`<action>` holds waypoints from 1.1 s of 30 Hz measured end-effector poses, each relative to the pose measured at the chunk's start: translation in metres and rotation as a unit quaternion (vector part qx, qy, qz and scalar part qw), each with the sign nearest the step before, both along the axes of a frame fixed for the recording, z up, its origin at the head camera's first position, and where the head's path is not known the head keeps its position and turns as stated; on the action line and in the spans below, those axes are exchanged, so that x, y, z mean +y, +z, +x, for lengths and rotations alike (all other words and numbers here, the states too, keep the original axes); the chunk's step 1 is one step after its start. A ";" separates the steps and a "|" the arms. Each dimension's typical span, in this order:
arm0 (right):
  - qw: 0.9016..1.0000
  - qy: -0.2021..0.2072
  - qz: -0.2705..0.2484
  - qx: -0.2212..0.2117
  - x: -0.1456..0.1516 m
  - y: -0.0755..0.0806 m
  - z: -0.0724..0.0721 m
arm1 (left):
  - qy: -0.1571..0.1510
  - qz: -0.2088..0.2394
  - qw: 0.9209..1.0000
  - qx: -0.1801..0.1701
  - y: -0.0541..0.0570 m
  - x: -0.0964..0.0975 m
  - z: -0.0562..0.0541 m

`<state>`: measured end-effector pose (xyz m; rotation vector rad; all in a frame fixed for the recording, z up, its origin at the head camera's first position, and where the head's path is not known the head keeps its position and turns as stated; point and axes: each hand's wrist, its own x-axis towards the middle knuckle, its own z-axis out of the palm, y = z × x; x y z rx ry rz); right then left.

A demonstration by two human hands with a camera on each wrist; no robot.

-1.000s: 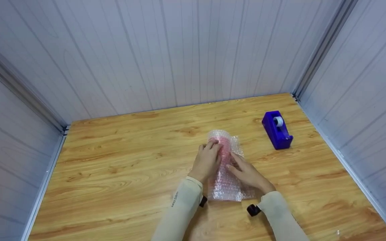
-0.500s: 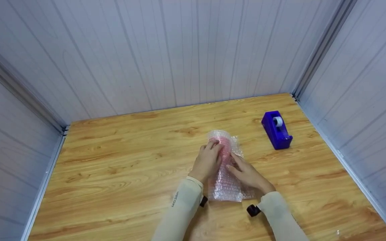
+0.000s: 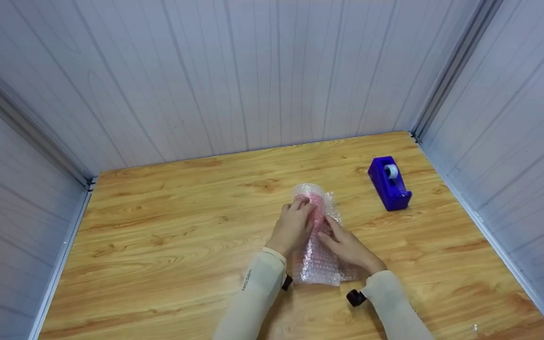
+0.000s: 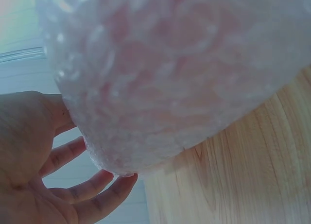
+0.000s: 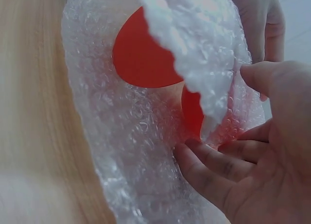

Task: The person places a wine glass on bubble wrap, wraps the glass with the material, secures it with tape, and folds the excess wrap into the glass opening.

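Observation:
A sheet of clear bubble wrap [image 3: 317,264] is rolled round a red thing on the wooden table. In the right wrist view, smooth rounded parts of the red thing [image 5: 146,59] show through the open end of the roll; its kind cannot be told. My left hand [image 3: 293,229] grips the roll's left side, fingers bent over its top. In the left wrist view, the wrap [image 4: 160,102] hides part of those fingers. From the right, my right hand [image 3: 347,243] holds the wrap's overlapping flap, thumb on the upper layer and fingers beneath and beside it.
A blue tape dispenser [image 3: 389,184] with a roll of white tape stands at the back right of the table [image 3: 168,236]. Pale panel walls [image 3: 253,75] close off the back and both sides. A small clear scrap [image 3: 475,327] lies near the front right.

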<state>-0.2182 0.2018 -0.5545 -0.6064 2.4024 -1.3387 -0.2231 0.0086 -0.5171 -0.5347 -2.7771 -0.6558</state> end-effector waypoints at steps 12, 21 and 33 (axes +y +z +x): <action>1.000 -0.013 -0.009 -0.016 0.001 0.001 0.000 | 0.004 -0.018 1.000 0.000 0.001 0.004 -0.002; 0.999 -0.028 0.024 0.015 0.001 0.006 -0.001 | 0.005 -0.020 1.000 0.006 -0.001 0.003 -0.003; 1.000 -0.028 0.000 0.014 0.000 0.004 -0.002 | 0.008 -0.030 0.999 0.005 0.002 0.006 -0.001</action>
